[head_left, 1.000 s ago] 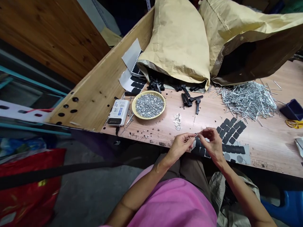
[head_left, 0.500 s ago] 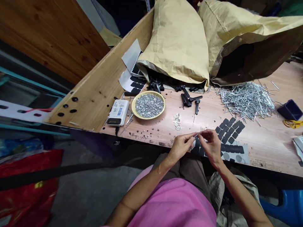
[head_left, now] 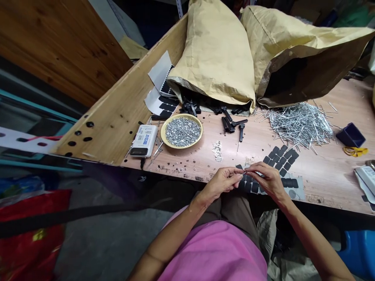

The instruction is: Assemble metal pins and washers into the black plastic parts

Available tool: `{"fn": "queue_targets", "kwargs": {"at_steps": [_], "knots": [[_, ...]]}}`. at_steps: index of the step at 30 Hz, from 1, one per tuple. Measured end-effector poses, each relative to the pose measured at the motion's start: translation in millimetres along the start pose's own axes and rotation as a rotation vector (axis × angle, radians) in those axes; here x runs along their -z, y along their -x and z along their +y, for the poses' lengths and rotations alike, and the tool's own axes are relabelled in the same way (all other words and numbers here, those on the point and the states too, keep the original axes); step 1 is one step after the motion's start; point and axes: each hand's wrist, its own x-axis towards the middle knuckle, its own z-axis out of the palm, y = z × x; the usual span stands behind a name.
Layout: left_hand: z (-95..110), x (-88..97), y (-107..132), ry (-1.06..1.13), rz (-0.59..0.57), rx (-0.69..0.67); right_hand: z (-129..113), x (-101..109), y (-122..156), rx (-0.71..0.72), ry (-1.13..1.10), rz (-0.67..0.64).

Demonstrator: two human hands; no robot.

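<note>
My left hand [head_left: 223, 182] and my right hand [head_left: 267, 178] meet at the near edge of the wooden table [head_left: 322, 171], fingertips pinched together on a thin metal pin [head_left: 245, 169]. What else they hold is too small to see. Beneath the hands lies a sheet of black oval pads [head_left: 281, 164]. A small heap of washers [head_left: 217, 150] lies just beyond my left hand. A yellow dish [head_left: 183, 131] full of tiny silver washers stands further left. A big pile of metal pins [head_left: 299, 121] lies at the right.
Two large tan paper sacks [head_left: 222, 54] lie at the back, black plastic parts [head_left: 231, 121] spilling from one. A white power bank [head_left: 144, 139] sits left of the dish. A dark blue box [head_left: 350, 135] and yellow bands [head_left: 355, 150] lie far right. A red bag [head_left: 29, 242] is on the floor.
Both hands stay pinched together and have shifted slightly toward me. The camera has tilted a little, so the table looks shifted left and up.
</note>
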Motion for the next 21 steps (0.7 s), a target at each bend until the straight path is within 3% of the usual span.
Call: {"fn": "queue_targets", "kwargs": {"at_steps": [5,12,21], "knots": [[-2,-1.3,0,-0.147,-0.026,-0.107,-2,8,0,0.085,0.078,-0.095],[-6,-5.3,-1,-0.649,0.145,-0.607,-1,11,3,0.202,0.248,-0.114],[-17,-5.0,-5,-0.884,0.236,-0.932,-5,6,1,0.359,0.399,-0.127]]}}
